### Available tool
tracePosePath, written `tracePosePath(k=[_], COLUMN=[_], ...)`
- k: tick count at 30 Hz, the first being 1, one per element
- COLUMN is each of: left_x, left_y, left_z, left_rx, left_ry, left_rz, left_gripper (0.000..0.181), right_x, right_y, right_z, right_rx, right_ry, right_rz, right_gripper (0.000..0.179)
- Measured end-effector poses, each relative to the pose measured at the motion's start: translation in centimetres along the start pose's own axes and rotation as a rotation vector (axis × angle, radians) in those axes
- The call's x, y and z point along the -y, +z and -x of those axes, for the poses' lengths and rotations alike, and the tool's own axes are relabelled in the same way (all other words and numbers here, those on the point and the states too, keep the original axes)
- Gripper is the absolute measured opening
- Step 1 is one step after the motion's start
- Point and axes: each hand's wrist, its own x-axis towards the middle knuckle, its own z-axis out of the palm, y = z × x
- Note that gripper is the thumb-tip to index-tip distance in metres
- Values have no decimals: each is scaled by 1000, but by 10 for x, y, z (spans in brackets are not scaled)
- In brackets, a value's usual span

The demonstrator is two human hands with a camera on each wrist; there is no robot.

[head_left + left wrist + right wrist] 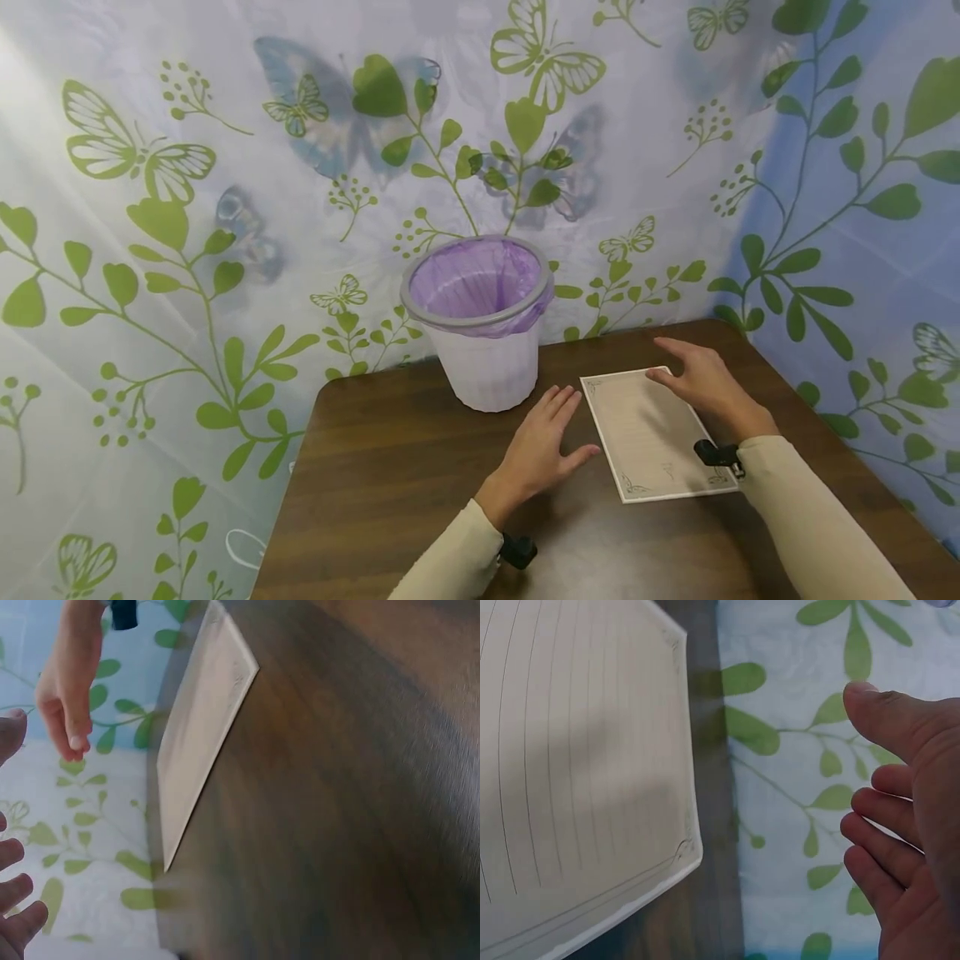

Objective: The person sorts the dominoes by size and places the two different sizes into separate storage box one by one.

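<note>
A cream sheet of lined paper (637, 425) with a white edge and ornamented corners lies on the brown table (375, 467). My left hand (534, 454) hovers just left of it, fingers extended and thumb apart, holding nothing. Above the sheet's far right side is my right hand (705, 383), its fingers relaxed and nothing between them. The right wrist view shows the sheet's ruled lines and a corner, with the right hand's thumb and fingers (885, 817) spread beside it. Only fingertips of the left hand (19, 889) show in the left wrist view.
A white wastebasket (491, 367) with a grey rim and a purple liner bag (480, 275) stands at the table's back, left of the sheet. Behind the table hangs a curtain (225, 208) printed with green leaves and butterflies. A black camera is strapped at each wrist.
</note>
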Motion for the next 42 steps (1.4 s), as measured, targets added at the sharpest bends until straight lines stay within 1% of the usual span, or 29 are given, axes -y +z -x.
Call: tracePosePath(k=[5,13,20,26,31,37,42], left_x=[-9,-22,-31,-35,-37,-39,-40], left_y=[16,37,55,62,70,74,78], left_z=[-6,-13,-13,-12,-11,-10,-9], left_rx=[80,209,288,351,389,438,448], left_ry=[23,60,88,102,107,93,80], left_rz=[-43,-116,-171,-206,-229,-244,-248], left_gripper=[84,87,86,83,79,76,72], right_x=[-11,-29,-44,-54,-56,-60,-62], right_y=[4,15,26,35,40,46,50], right_z=[-3,-5,-7,-8,-7,-5,-3], right_rx=[36,120,201,248,274,305,317], right_ry=[-10,11,67,112,137,167,177], right_rz=[18,20,29,27,27,10,4], right_gripper=[67,64,66,67,68,69,67])
